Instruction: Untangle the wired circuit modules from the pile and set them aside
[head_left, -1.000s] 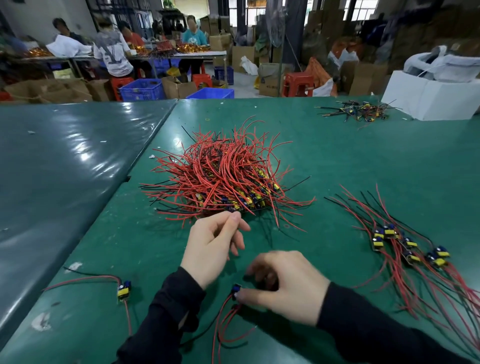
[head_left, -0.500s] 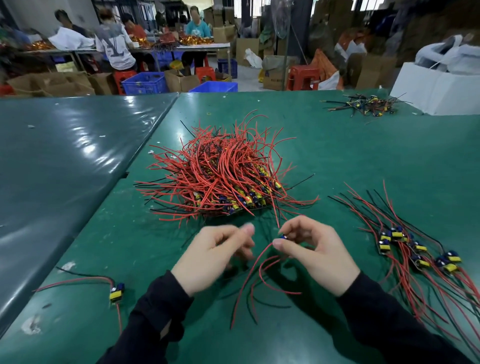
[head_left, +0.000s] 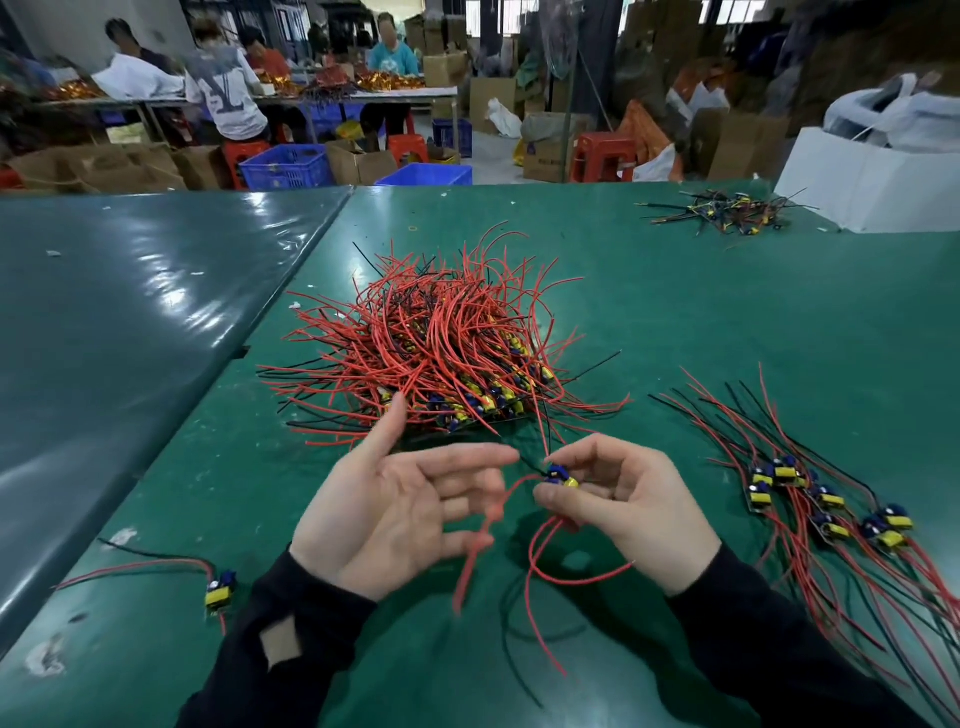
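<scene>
Module pinched in right hand fingers, clear of pile so wires hang free. Left hand spread flat, palm up, holding nothing, ready to strip tangles.

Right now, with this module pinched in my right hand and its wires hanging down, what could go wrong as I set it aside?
1. A red wire rises from the module in your right hand toward the pile; if it is still caught there, pulling could drag other modules along.
2. The dangling wires hang beside your open left hand and could loop around its fingers.
3. Dropped carelessly onto the sorted group, it may re-tangle.
</scene>
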